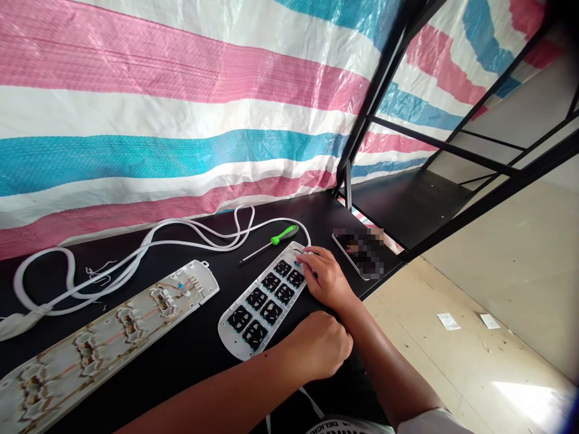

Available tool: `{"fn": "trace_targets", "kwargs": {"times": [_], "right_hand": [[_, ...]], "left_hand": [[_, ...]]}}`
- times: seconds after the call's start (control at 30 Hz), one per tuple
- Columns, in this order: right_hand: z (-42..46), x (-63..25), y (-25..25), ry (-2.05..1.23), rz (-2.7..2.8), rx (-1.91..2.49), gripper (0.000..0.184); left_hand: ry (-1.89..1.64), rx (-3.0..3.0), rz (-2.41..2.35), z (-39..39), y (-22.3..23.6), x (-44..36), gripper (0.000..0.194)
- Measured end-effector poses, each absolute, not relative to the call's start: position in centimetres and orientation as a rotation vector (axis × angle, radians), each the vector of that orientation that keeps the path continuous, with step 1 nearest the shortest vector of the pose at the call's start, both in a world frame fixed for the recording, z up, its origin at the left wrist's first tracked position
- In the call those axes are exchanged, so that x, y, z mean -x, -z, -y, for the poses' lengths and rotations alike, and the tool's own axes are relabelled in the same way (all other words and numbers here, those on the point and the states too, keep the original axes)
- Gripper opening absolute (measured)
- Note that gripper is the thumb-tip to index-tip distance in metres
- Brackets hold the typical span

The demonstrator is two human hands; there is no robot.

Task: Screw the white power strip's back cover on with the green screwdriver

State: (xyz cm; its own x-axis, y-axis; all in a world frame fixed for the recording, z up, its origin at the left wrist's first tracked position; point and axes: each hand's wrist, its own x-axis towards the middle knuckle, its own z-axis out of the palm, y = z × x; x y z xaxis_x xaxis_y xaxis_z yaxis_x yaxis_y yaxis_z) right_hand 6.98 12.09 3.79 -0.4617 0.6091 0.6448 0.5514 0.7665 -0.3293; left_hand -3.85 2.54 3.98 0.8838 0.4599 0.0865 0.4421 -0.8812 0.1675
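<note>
My right grip [328, 277], fingers bent, touches the power strip [265, 301] at its corded end; my left grip [323, 346] curls nearby; whether either holds anything, I can't tell.

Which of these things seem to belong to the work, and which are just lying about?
Seem part of the work:
socket panel touched by the right hand
long opened strip half
white cable
green-handled screwdriver

Probably just lying about:
phone
two white pieces on the floor
</note>
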Motion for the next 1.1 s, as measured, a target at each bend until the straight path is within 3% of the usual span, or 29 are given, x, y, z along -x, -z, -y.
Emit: {"fn": "trace_targets", "kwargs": {"times": [0.57,1.1], "right_hand": [[-12.0,-7.0,-4.13,-0.097,2.116,0.88,0.034],[-12.17,-7.0,-3.66,-0.2,1.993,1.193,0.033]], "left_hand": [[-0.148,-2.906,-0.69,-2.62,-4.61,3.91,0.01],[-0.174,-2.919,-0.695,-2.79,-4.22,4.0,0.009]]}}
